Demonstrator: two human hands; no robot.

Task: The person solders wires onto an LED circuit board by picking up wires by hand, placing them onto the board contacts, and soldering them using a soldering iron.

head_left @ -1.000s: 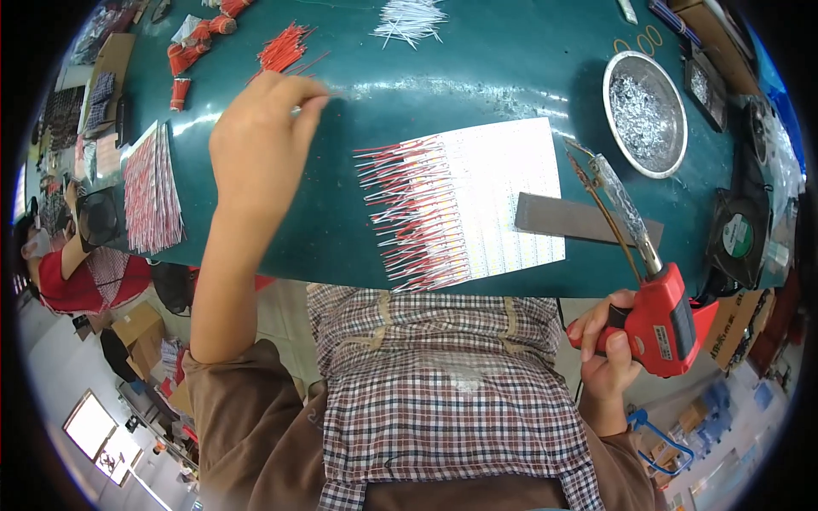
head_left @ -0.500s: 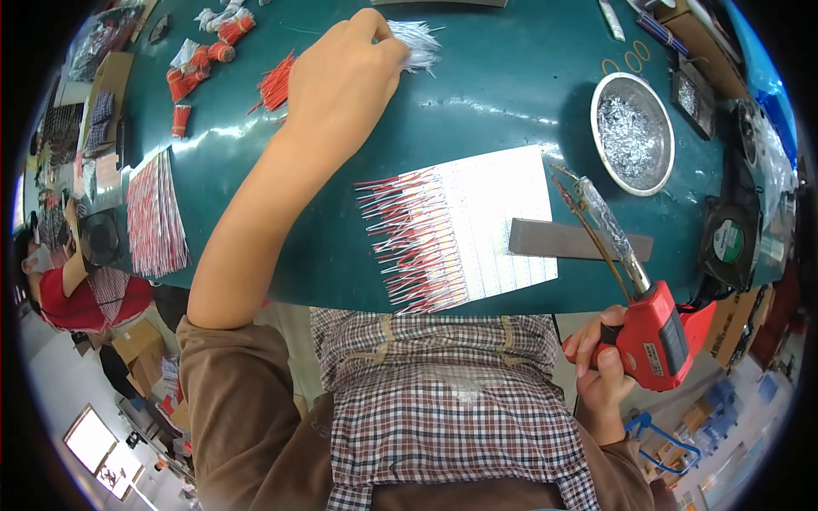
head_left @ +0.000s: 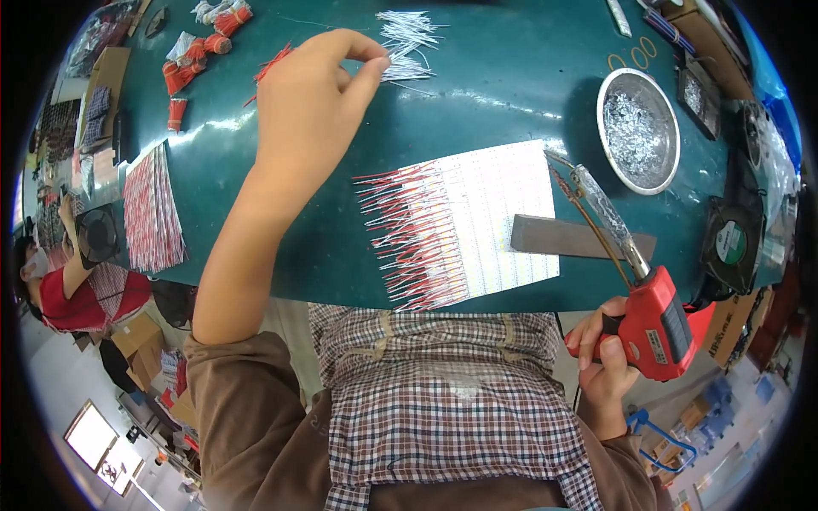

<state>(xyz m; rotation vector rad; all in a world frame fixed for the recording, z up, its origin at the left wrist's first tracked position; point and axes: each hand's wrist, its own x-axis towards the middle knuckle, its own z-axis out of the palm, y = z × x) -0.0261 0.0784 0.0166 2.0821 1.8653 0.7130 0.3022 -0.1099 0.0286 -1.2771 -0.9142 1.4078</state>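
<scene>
My left hand (head_left: 311, 98) is at the far side of the table, thumb and forefinger pinched at the edge of a loose pile of short white wires (head_left: 411, 32). It grips white wire there; how many strands I cannot tell. Partly behind that hand lies a bunch of red wires (head_left: 271, 70). My right hand (head_left: 603, 362) is wrapped round the handle of a red soldering gun (head_left: 654, 328), its metal tip pointing up and away over the table. Left of the tip lies a white circuit board panel (head_left: 494, 217), with red and white wires (head_left: 413, 238) fanning from its left edge.
A dark flat bar (head_left: 584, 238) lies across the panel's right edge. Beyond it stand a metal bowl of silvery bits (head_left: 639, 132) and a fan (head_left: 733, 234). Left are wired strips (head_left: 153, 209) and orange wire bundles (head_left: 176, 112). Another person (head_left: 81, 281) sits far left.
My left hand has drawn back slightly toward me and left, uncovering more of the white wires, some now spread nearer. The soldering gun has barely shifted.
</scene>
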